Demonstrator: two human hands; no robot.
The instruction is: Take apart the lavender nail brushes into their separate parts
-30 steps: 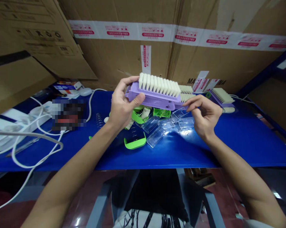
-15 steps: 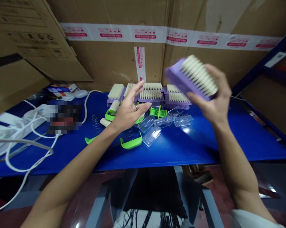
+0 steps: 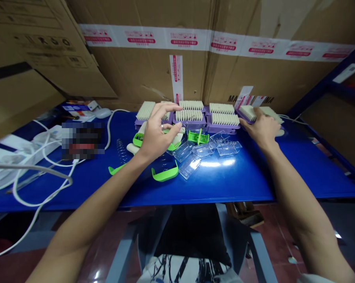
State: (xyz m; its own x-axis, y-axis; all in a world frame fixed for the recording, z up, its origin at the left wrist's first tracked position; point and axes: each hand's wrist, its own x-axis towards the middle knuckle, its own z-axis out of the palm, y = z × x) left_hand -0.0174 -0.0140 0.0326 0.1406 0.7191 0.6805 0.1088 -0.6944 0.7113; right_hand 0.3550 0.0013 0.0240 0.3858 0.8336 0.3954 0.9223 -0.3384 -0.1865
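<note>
At the right end of a row of purple brushes with cream bristles, my right hand (image 3: pixel 261 126) grips one purple brush (image 3: pixel 247 113) from above, with the fingers across its bristles. That brush rests on the blue table against the cardboard. My left hand (image 3: pixel 158 135) is open and holds nothing, thumb and fingers apart, above several bright green parts. Beside it sit a green frame (image 3: pixel 198 137), a curved green piece (image 3: pixel 165 173) and several clear plastic covers (image 3: pixel 190 166). More purple brushes (image 3: pixel 224 120) stand behind, partly hidden by the left hand.
A large cardboard box (image 3: pixel 142 67) walls off the back. White cables (image 3: pixel 42 204) and a power strip (image 3: pixel 27 157) crowd the left side. A clear coil (image 3: pixel 121 151) lies left of my left forearm. The blue tabletop (image 3: pixel 224 184) ends just before my chair.
My right hand has lowered the purple brush from mid-air to the table, at the right end of the row. My left hand has stayed nearly where it was.
</note>
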